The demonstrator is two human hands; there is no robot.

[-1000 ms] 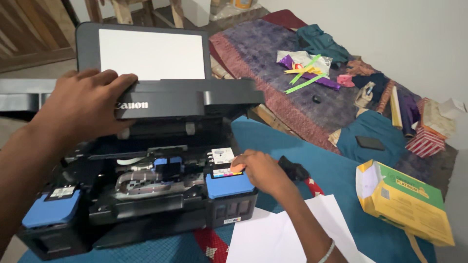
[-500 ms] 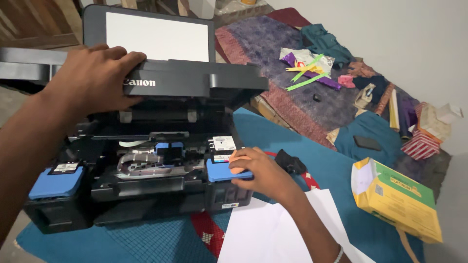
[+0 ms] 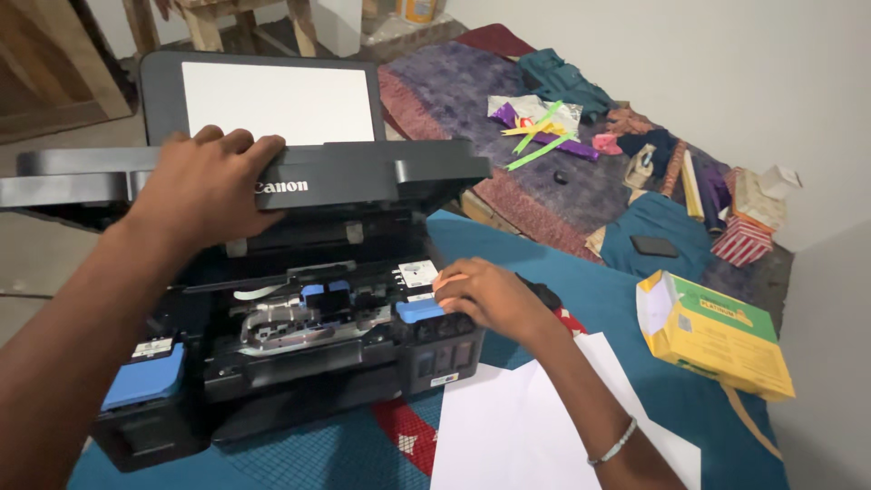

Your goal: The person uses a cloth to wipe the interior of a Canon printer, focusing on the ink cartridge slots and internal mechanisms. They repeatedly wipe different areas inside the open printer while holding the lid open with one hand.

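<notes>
A black printer (image 3: 299,363) sits on a blue cloth (image 3: 590,290), near the cloth's left edge. Its top part, the scanner lid (image 3: 363,177), is lifted up. The left hand (image 3: 204,186) holds the front edge of that lid, with the fingers curled over the top. Inside the open printer you can see small blue and black parts in the middle. At the printer's right front corner is an ink tank box with a blue cover (image 3: 419,310). The right hand (image 3: 485,295) grips that blue cover with its fingers closed on it. Another blue tank cover (image 3: 143,377) lies flat at the printer's left front corner. White paper sheets (image 3: 535,426) lie by the cloth's front edge. A yellow and green paper box (image 3: 712,336) lies open near the cloth's right edge.
</notes>
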